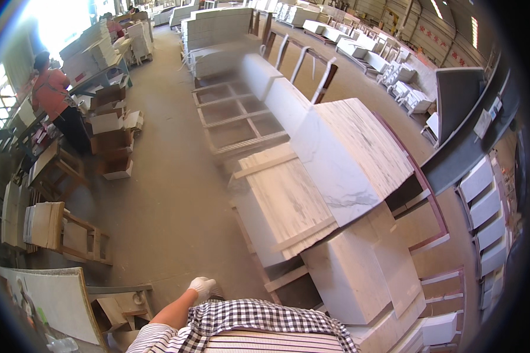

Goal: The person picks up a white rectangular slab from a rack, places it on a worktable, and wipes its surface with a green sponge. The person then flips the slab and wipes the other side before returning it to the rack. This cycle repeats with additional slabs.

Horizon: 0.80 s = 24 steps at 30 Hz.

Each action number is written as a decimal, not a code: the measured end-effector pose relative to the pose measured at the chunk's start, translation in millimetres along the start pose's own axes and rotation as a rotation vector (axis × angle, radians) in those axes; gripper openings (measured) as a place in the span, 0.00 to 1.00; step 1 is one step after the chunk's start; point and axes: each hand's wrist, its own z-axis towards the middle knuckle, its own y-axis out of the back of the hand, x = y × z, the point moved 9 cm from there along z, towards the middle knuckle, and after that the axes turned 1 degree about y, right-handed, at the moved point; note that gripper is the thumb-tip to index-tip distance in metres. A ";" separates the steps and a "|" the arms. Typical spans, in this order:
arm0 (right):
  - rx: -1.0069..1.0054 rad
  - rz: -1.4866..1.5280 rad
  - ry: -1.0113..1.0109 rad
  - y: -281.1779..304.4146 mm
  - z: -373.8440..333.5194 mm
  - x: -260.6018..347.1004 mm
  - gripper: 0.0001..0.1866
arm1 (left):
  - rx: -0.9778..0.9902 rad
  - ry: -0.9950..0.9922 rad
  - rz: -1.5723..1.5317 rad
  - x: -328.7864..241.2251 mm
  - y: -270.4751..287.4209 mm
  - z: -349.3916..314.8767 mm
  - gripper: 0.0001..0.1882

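My left hand (pixel 204 288), in a white glove, hangs low in front of my checked apron (pixel 259 315). Its fingers point away from view and blur together, so whether anything is in them cannot be made out. No part of my right hand shows. Nearest on the right stands a block of pale stone slabs (pixel 347 273). Beyond it, a stack of grey-veined slabs (pixel 285 200) has wooden battens (pixel 265 162) across it. Taller white marble slabs (pixel 335 159) stand on edge alongside.
Brown floor (pixel 165 206) runs ahead between the stone and a left-hand row of wooden stands (pixel 79 232) and open cartons (pixel 113 147). A person in an orange top (pixel 52 91) works at a bench there. A pale board (pixel 50 300) leans at near left; a metal rack (pixel 436 200) edges the right.
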 end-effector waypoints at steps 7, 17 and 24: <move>-0.034 -0.728 0.200 -66.7 -32.2 179.0 0.22 | -0.124 0.649 -0.657 165.2 96.0 -36.5 0.27; 0.236 0.116 0.091 -124.9 8.7 386.4 0.09 | -0.175 0.385 -0.716 159.9 185.7 20.0 0.19; 0.329 -0.430 0.411 -216.9 83.0 549.6 0.07 | -0.210 0.643 -0.581 185.1 255.7 42.0 0.22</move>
